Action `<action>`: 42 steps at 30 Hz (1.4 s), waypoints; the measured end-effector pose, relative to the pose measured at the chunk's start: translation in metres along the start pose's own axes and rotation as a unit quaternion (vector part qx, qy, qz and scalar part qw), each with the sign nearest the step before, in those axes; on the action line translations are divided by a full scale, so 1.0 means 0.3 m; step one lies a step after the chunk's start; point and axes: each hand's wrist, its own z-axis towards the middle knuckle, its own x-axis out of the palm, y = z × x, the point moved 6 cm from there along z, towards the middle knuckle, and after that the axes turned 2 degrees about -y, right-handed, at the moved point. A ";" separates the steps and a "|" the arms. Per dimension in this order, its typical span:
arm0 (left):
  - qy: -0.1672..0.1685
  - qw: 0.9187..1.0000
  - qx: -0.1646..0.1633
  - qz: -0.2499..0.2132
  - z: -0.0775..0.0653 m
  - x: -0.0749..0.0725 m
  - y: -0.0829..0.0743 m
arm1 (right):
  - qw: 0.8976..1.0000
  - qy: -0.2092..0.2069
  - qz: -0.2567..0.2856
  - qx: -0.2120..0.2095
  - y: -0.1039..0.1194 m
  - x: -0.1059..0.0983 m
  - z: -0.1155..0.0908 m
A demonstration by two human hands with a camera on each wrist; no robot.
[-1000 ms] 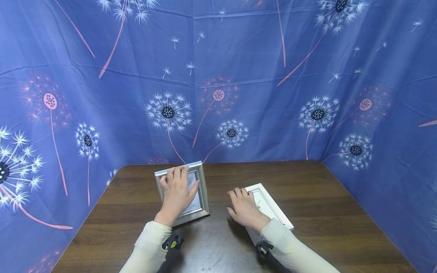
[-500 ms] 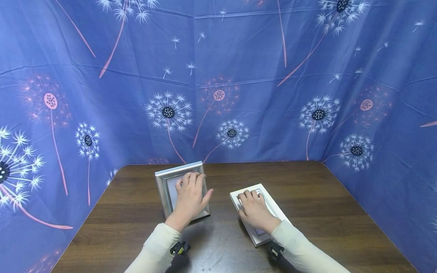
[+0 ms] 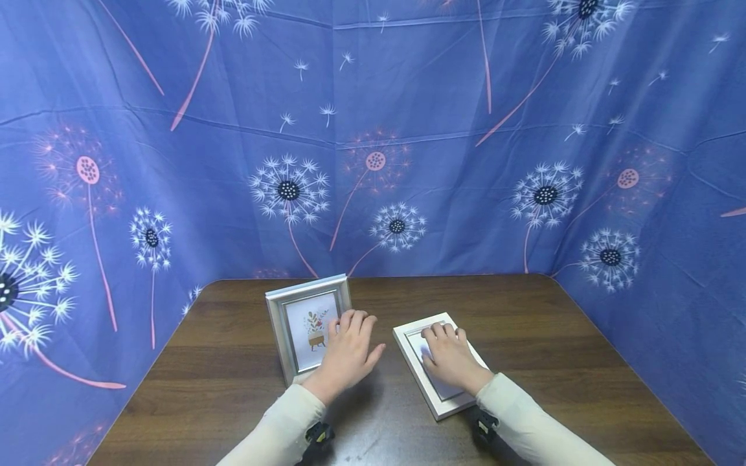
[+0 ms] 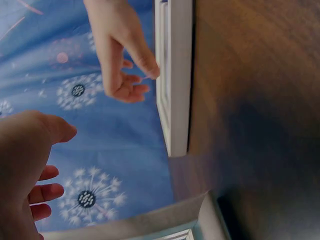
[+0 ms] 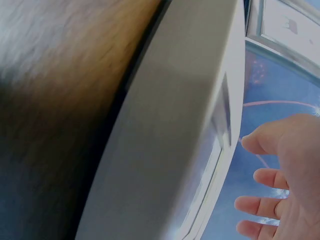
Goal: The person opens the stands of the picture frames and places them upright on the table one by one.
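Note:
A silver picture frame (image 3: 282, 340) stands leaning back on the left of the table, with a potted-plant print (image 3: 315, 330) behind its glass. My left hand (image 3: 348, 353) hovers before its lower right side, fingers loosely bent around nothing. To the right, a white picture frame (image 3: 425, 392) lies face up, its print mostly covered by my right hand (image 3: 457, 362). From the left wrist, the right hand (image 4: 117, 52) appears above the white frame (image 4: 180, 85), thumb tip close to its face; whether it touches is unclear. Its fingers are relaxed and grip nothing in the right wrist view.
The brown wooden table (image 3: 559, 349) runs under both frames. Behind and beside it hangs a blue cloth (image 3: 466, 162) with dandelion prints. Black wrist cameras (image 3: 319, 433) sit under both forearms.
My left hand has come away from the silver frame, moving right and toward me, uncovering its print. My right hand has shifted right from the white frame's left edge. Both frames stay put.

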 end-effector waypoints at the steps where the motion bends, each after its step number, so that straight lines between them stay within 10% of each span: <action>1: 0.001 1.000 0.005 0.001 -0.001 0.006 -0.007 | 1.000 0.002 -0.002 0.001 -0.005 0.001 0.000; 42: 0.118 0.993 0.017 -0.016 0.027 0.269 -0.108 | 0.998 -0.002 0.011 0.058 -0.224 0.021 -0.009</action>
